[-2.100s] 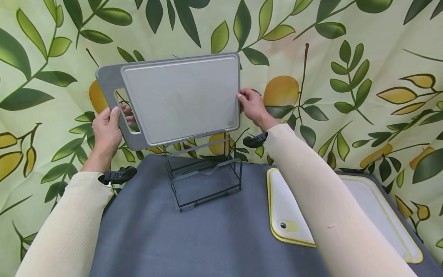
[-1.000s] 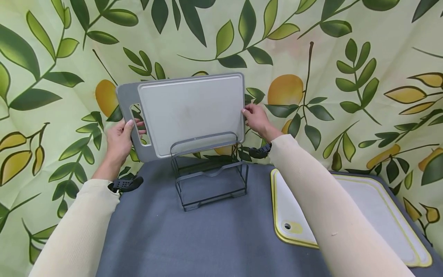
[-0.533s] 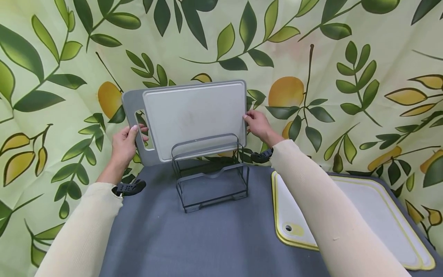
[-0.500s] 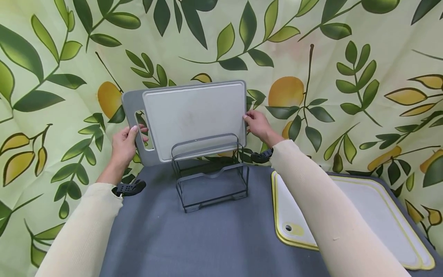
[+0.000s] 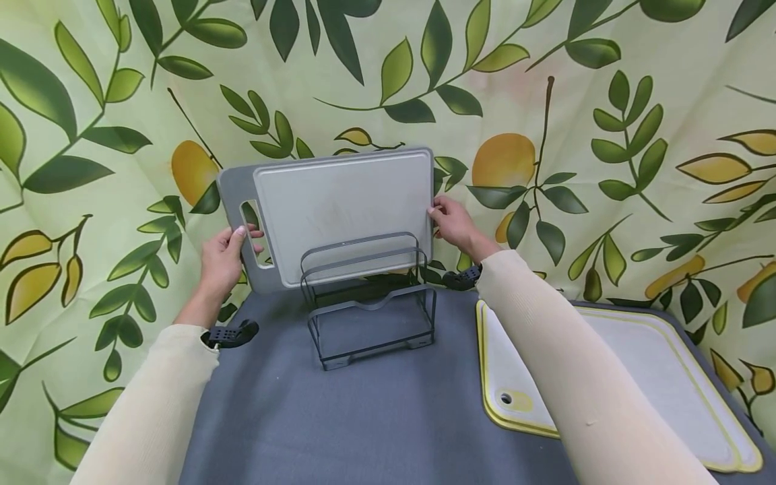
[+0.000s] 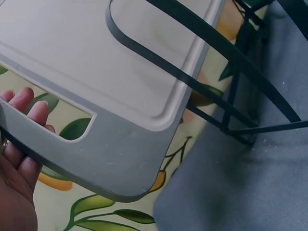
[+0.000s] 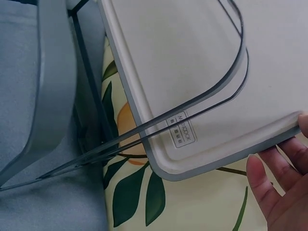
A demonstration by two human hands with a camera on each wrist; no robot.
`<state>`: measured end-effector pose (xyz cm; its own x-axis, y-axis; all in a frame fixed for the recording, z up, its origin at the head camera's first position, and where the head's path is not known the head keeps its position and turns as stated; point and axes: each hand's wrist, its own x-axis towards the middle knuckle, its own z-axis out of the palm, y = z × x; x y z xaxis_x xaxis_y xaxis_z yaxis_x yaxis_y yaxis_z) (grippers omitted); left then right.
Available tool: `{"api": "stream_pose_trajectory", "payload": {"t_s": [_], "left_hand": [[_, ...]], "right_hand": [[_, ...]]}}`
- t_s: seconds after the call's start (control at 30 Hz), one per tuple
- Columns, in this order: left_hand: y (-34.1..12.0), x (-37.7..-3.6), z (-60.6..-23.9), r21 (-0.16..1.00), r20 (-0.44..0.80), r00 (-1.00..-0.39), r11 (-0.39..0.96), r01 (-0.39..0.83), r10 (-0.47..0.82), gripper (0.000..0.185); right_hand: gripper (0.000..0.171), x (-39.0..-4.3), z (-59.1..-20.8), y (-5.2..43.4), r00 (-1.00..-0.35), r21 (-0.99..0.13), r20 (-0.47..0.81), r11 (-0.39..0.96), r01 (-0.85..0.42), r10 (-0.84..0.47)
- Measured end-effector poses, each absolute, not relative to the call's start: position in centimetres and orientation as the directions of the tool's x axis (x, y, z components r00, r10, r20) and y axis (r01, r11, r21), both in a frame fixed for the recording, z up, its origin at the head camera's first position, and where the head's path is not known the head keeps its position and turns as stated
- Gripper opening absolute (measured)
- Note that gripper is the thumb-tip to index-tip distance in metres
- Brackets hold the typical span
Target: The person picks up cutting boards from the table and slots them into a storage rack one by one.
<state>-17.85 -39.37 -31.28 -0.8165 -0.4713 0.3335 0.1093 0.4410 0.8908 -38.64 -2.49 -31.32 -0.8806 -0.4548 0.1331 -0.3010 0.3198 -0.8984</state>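
Note:
A grey-rimmed cutting board (image 5: 345, 209) with a pale face stands nearly upright, slightly tilted, behind the front bars of a dark wire rack (image 5: 370, 306). My left hand (image 5: 223, 259) grips its handle end, fingers through the slot and thumb on the front. In the left wrist view the fingertips (image 6: 37, 111) show through that slot. My right hand (image 5: 455, 221) pinches the board's right edge. The right wrist view shows the board's corner with a small printed label (image 7: 182, 130) behind the rack's wires. Whether the board's lower edge touches the rack's base is hard to tell.
Two white cutting boards with yellow rims (image 5: 642, 377) lie stacked on the right of the grey-covered table (image 5: 364, 424), partly under my right forearm. A leaf-patterned cloth (image 5: 606, 155) hangs directly behind the rack and the board.
The cutting board has come down from above the rack to behind its front bars, both hands lowering with it. Over the last half second it has sunk only slightly.

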Motion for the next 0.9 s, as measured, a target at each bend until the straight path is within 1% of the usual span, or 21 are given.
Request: {"api": "stream_pose_trajectory", "payload": {"t_s": [0.13, 0.47, 0.77, 0.9], "left_hand": [[-39.5, -17.9, -31.9, 0.892, 0.31, -0.824, 0.445, 0.08, -0.475, 0.047], [-39.2, -17.9, -32.7, 0.877, 0.297, -0.829, 0.479, 0.039, -0.475, 0.049], [-39.1, -18.0, -34.2, 0.895, 0.311, -0.823, 0.437, 0.086, -0.476, 0.045], [-39.1, -18.0, -34.7, 0.896, 0.276, -0.826, 0.443, 0.036, -0.491, 0.047]], "right_hand": [[0.036, -38.6, -31.8, -2.3, -0.874, -0.896, 0.123, 0.325, -0.301, -0.47], [0.035, -38.4, -32.6, -2.1, -0.876, -0.887, 0.103, 0.355, -0.296, -0.471], [0.035, -38.1, -33.7, -1.7, -0.861, -0.887, 0.068, 0.365, -0.284, -0.504], [0.034, -38.1, -34.3, -1.7, -0.862, -0.875, 0.073, 0.382, -0.296, -0.501]]}}
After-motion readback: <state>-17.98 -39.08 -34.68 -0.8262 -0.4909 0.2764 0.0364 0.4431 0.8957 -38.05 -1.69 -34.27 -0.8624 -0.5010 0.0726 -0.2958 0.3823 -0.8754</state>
